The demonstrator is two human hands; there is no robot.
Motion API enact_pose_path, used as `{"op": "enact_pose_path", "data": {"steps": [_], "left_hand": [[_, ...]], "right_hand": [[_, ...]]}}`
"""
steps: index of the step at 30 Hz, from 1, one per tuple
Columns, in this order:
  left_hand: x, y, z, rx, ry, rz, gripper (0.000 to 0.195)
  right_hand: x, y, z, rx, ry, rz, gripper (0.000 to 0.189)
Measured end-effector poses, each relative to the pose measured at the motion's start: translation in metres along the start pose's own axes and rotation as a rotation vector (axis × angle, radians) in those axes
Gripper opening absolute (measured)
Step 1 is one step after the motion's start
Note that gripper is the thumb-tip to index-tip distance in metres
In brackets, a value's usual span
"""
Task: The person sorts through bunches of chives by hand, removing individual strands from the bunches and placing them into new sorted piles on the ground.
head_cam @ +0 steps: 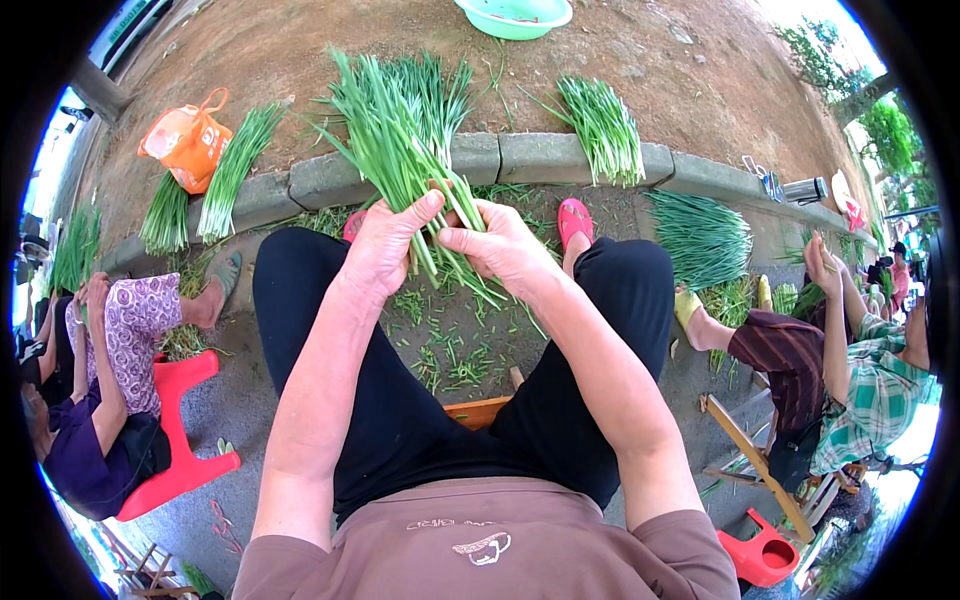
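Observation:
My left hand [386,244] is closed around a loose bunch of garlic chives [386,146], its thumb lying across the pale stems. My right hand [491,244] grips stems of the same bunch just to the right, thumb and fingers pinched together. The green leaves fan away from me, and the cut ends hang below my hands between my knees. Behind the held bunch, a larger pile of chives [427,90] rests on the dirt and the kerb [326,180]. Scattered green trimmings [457,360] cover the ground under my hands.
A chive bundle [600,127] lies over the kerb, and a spread heap [701,240] lies right of my knee. An orange bag [191,142] stands beside another bundle [240,169]. A green basin [517,19] sits farther off. People sit on both sides, one on a red plastic stool [176,435].

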State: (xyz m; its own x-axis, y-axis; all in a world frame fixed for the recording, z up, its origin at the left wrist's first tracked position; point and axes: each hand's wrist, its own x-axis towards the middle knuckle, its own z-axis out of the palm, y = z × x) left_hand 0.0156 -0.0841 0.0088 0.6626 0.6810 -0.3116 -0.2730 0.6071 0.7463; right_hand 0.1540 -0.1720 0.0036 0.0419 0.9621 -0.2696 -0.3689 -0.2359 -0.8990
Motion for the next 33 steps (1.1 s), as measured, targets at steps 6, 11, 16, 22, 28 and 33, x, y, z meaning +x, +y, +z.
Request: {"op": "enact_pose_path", "data": {"steps": [6,11,16,22,28,33], "left_hand": [[-0.004,0.010,-0.002,0.054,-0.018,-0.027,0.030],[-0.002,0.006,-0.009,0.057,0.042,0.007,0.022],[-0.001,0.003,-0.008,0.068,0.027,0.026,0.024],[-0.006,0.005,0.000,0.097,0.013,0.021,0.027],[-0.005,0.005,-0.003,0.166,0.013,-0.079,0.032],[-0.005,0.005,-0.002,0.167,0.049,-0.078,0.032]], "right_hand": [[-0.002,-0.003,-0.011,0.099,0.027,-0.051,0.016],[0.002,-0.010,-0.008,0.216,0.214,-0.119,0.019],[-0.007,-0.019,-0.001,-0.037,0.003,-0.078,0.026],[-0.004,-0.010,-0.013,-0.034,-0.019,-0.055,0.025],[0.004,-0.008,-0.013,0.344,0.281,-0.246,0.012],[0.004,-0.010,-0.027,0.658,0.219,-0.285,0.009]]}}
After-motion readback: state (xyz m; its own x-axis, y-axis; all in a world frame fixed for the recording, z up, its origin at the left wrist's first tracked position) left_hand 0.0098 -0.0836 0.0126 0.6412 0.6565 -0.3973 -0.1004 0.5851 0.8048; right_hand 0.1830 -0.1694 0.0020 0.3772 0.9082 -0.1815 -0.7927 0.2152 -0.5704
